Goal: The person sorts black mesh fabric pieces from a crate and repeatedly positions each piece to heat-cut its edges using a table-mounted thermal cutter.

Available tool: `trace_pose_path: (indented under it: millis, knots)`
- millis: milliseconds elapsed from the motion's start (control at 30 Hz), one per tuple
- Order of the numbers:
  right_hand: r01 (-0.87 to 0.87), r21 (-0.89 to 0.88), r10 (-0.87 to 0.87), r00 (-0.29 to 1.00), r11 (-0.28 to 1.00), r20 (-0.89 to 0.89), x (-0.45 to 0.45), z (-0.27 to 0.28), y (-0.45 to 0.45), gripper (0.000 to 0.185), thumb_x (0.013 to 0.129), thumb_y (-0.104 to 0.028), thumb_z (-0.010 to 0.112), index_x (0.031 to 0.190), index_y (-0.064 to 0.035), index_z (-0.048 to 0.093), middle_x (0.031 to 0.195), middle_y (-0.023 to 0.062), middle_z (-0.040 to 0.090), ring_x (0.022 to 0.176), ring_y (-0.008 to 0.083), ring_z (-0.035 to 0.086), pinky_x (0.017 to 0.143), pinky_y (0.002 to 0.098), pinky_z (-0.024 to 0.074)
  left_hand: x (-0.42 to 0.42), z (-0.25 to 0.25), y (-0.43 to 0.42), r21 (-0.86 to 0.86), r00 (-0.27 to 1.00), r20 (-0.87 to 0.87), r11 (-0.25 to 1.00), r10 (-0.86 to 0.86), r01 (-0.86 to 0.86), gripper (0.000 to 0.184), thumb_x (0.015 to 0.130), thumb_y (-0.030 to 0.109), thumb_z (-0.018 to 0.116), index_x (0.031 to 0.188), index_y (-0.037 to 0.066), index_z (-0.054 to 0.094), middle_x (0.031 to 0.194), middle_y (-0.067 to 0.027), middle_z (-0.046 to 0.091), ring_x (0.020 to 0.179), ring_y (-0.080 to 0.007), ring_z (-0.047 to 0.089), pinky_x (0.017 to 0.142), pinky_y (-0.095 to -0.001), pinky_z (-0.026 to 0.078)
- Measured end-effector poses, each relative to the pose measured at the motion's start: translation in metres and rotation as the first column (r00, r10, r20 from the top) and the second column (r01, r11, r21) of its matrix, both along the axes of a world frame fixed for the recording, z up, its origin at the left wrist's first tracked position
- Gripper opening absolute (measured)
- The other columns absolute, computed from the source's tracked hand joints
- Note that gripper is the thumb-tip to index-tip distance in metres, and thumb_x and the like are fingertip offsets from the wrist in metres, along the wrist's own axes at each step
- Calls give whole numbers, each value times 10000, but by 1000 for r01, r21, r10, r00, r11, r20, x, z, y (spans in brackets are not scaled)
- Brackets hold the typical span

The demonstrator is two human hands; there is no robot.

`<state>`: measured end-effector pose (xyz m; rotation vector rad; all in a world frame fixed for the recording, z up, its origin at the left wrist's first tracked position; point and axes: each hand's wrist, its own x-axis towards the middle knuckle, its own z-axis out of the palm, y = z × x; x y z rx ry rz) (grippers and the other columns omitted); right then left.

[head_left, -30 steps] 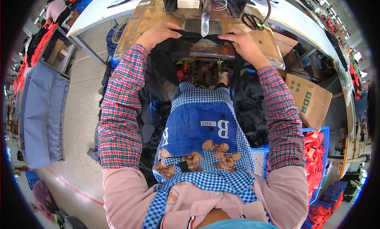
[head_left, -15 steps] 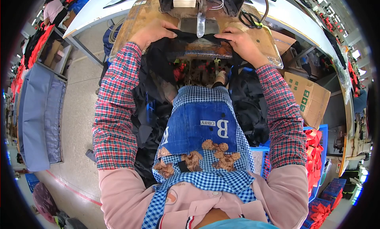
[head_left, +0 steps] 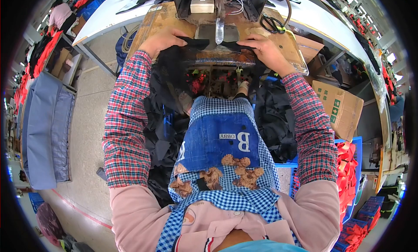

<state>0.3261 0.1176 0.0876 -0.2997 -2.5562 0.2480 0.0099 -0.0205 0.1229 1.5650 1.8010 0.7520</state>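
Note:
At the front of the worn wooden work table (head_left: 170, 19), my left hand (head_left: 161, 41) pinches a piece of black fabric (head_left: 198, 43) that hangs down over the edge. Opposite it, my right hand (head_left: 264, 48) grips the end of another black fabric piece (head_left: 235, 46) between thumb and fingers. A gap shows between the two fabric ends. Just behind that gap a machine's upright arm (head_left: 220, 12), with a clear, shiny lower tip, stands over a grey metal plate (head_left: 204, 32).
Heaps of black fabric (head_left: 274, 121) lie on both sides of my lap. To the right are a cardboard box (head_left: 337, 108) and a blue crate (head_left: 358, 165) with red pieces. White tables (head_left: 109, 12) flank the machine. Another person (head_left: 61, 14) is at the far left.
The black fabric that spanned both hands under the machine tip is now in two separate ends. My left hand has shifted slightly left and down, and my right hand slightly down.

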Motion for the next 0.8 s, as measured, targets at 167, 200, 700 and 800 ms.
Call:
trace_pose_path:
  millis: [167,200,700,800]
  knots:
    - [-16,20,15,1000,1000,27,-6,4,-3,424,755,89,528,1094,-127,664,1063,111,607,945,311,600,817,363,498,-2,-2,-2,-17,996,75,999,45,-44,332,756,178,692,1043,11,692,866,-56,692,761,-137,627,728,-248,485]
    - [-23,35,23,999,999,27,-8,6,-4,403,761,73,529,1082,-127,668,1052,105,609,930,306,603,804,366,503,-1,-3,-1,-11,996,77,999,41,-40,333,757,179,693,1044,11,692,869,-56,692,761,-135,627,727,-246,485]
    - [-89,172,83,996,981,43,-19,13,0,352,777,36,528,1061,-117,668,1027,72,603,903,286,603,776,370,499,-4,-12,1,-4,987,144,997,74,-75,367,766,160,693,1092,-6,663,926,-64,679,818,-139,626,754,-241,491]
    - [-83,163,75,996,983,54,-18,15,-2,353,776,38,531,1062,-117,668,1025,69,602,903,283,602,778,366,499,1,-6,-2,-58,971,228,996,74,-62,357,768,150,688,1091,-1,665,926,-63,679,816,-140,625,753,-245,493]
